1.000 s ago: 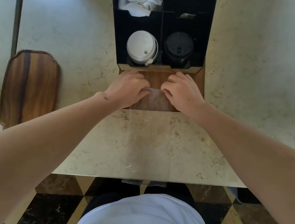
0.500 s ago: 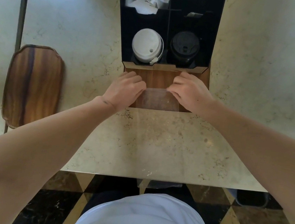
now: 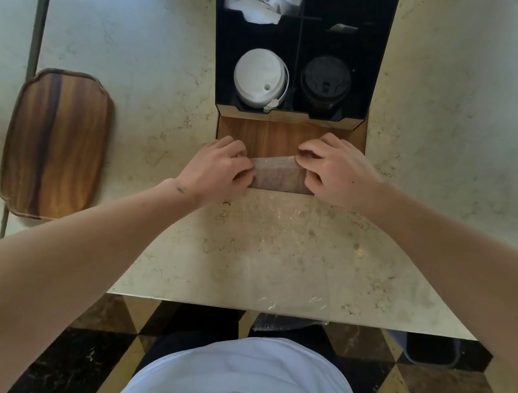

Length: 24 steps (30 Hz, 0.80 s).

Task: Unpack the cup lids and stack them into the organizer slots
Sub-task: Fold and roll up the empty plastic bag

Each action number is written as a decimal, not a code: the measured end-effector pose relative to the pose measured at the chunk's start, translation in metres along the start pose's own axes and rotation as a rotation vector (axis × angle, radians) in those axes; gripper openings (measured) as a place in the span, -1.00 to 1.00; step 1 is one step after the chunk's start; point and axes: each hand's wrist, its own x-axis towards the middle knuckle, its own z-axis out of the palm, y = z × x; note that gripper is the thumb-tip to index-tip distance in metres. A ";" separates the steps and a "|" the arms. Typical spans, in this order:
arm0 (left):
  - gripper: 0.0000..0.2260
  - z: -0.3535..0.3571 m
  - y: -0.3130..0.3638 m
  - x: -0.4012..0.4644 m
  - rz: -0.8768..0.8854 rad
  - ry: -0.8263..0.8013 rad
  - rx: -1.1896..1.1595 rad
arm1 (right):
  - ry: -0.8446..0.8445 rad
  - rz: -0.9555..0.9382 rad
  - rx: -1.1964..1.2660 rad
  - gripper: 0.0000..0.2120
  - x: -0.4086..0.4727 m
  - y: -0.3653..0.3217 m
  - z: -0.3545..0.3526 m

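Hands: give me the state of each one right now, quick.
Left hand: closed, pinching the left end of the clear plastic sleeve.
Right hand: closed, pinching the sleeve's right end.

Organizer (image 3: 376, 64) top cropped; wrapped contents (image 3: 281, 174) — unclear

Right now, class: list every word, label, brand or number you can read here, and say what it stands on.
None can be read.
White lid: plain, no print.
Black lid: raised marks, too blurred to read.
Clear package held between both hands: no label shows.
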 end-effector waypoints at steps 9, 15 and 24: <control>-0.78 -0.001 0.011 0.027 -0.447 -0.168 -0.295 | -0.073 0.143 0.183 -0.80 0.026 -0.002 -0.007; -0.95 -0.003 0.010 0.025 -0.365 -0.225 -0.213 | -0.166 0.111 0.200 -0.90 0.024 0.003 -0.007; -0.90 -0.008 0.008 0.023 -0.332 -0.229 -0.226 | -0.322 0.148 0.256 -0.90 0.018 0.007 -0.004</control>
